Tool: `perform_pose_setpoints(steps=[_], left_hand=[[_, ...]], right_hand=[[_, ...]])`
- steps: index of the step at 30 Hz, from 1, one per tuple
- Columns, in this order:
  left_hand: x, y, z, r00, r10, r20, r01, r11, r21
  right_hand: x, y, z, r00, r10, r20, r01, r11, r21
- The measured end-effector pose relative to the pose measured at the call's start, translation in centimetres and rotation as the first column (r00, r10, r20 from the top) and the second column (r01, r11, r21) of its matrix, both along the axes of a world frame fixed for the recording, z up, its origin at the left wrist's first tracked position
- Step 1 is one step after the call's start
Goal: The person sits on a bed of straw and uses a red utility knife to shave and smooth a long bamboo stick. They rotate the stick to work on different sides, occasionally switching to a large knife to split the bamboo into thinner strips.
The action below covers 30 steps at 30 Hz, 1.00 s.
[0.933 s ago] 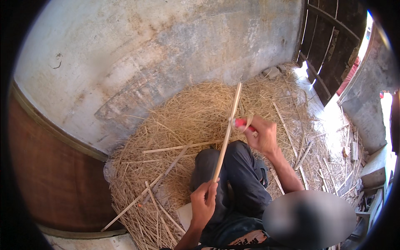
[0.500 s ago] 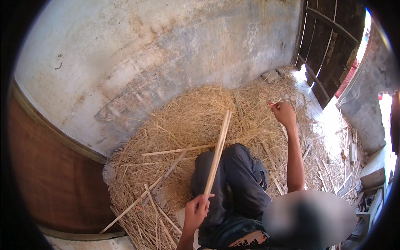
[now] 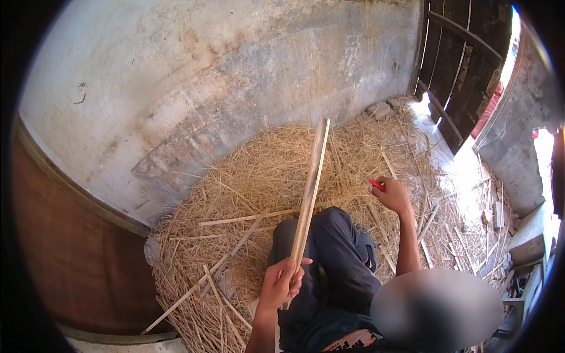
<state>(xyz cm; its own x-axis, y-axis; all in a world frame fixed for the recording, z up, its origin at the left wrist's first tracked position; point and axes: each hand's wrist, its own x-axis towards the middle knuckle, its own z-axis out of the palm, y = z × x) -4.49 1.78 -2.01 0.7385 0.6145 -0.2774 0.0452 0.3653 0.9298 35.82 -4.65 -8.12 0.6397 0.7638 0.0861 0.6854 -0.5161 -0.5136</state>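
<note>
Now the right hand point(image 3: 393, 196) — clenched on a red-handled tool point(image 3: 376, 185) — has swung clear of the bamboo strip point(image 3: 310, 188), which the left hand point(image 3: 283, 281) still grips.

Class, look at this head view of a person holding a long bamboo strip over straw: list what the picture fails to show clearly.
- The red-handled tool in the right hand: the hand hides all but the red end, so its kind is unclear.
- The bamboo strip: its lower end is covered by the left hand.
- A blurred patch masks the lower right.
- Beyond the wooden door, glare washes everything out.
</note>
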Motion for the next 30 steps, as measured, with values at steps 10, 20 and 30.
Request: perform_pose_setpoints(steps=[10, 20, 30], left_hand=[[1.3, -0.1, -0.5, 0.974, -0.168, 0.153, 0.198, 0.957, -0.212], [1.8, 0.5, -1.4, 0.955, -0.274, 0.112, 0.271, 0.962, 0.039], [4.3, 1.0, 0.2, 0.982, -0.138, 0.127, 0.122, 0.985, 0.126]], right_hand=[[-8.7, 1.4, 8.7, 0.550, 0.577, -0.604, 0.071, 0.688, 0.723], [-12.7, 1.4, 9.2, 0.480, 0.576, -0.661, 0.212, 0.655, 0.725], [-13.8, 1.6, 9.2, 0.535, 0.577, -0.617, 0.170, 0.642, 0.748]])
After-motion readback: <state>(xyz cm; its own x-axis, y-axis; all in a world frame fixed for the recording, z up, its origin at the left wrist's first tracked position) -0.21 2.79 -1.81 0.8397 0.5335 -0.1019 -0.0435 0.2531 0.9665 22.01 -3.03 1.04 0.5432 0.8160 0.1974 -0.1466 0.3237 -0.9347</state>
